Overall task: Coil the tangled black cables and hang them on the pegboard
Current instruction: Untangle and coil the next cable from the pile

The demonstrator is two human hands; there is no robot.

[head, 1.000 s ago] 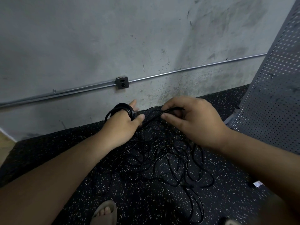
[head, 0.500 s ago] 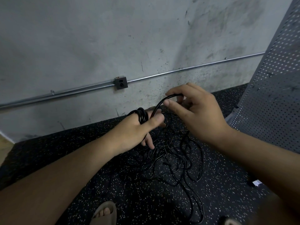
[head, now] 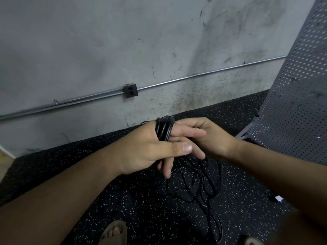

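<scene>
Several turns of black cable form a coil point(head: 163, 129) wound round the fingers of my left hand point(head: 146, 147), whose fingers and thumb are stretched out to the right. My right hand point(head: 215, 138) lies just behind those fingers, palm toward me and fingers curled. It holds the running strand, which is mostly hidden. Below both hands the rest of the tangled black cable point(head: 200, 183) lies loose on the speckled black floor mat point(head: 106, 174). The grey pegboard point(head: 292, 103) leans at the right.
A concrete wall stands ahead with a metal conduit and a dark outlet box point(head: 130, 90). My sandalled foot point(head: 115, 232) is at the bottom edge. A small white-tipped plug point(head: 277, 198) lies on the mat at the right.
My right hand has swung the strand down from above and behind my left hand's fingers, adding to the coil. My left hand's fingers have straightened and the coil sits thicker.
</scene>
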